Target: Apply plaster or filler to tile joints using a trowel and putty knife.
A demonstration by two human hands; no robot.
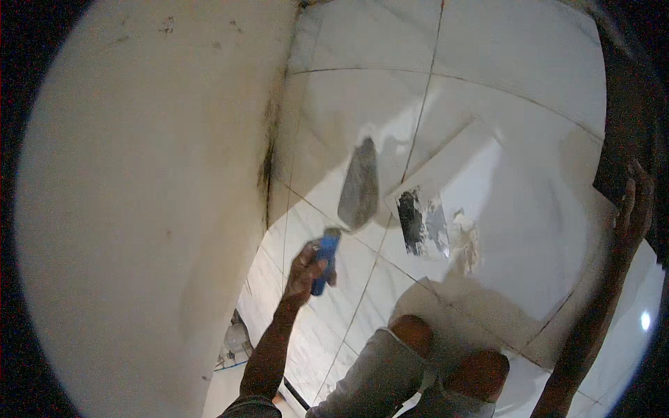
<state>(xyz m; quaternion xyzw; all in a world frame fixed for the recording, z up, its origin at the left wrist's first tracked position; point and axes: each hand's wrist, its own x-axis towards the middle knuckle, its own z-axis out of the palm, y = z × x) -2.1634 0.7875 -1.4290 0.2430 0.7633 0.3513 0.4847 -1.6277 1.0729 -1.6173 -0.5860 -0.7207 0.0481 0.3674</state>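
Note:
My left hand [305,270] is closed around the blue handle of a trowel [359,188]. The trowel's long grey blade points away from me, over the pale tiled floor and close to the wall on the left. At the far right, my right hand [634,205] has its fingers stretched out beside a dark upright surface [624,118]; whether it touches that surface I cannot tell. Right of the blade lies a flat piece with a flaking black and grey patch [421,221]. Next to it is a whitish, paste-like smear [465,244].
A pale wall [146,195] fills the left side, with dark stains [268,153] where it meets the floor. Marble-look tiles [362,97] cover the floor. My bent knees [411,334] are at the lower middle. A clear plastic item [237,338] stands by the wall's near end.

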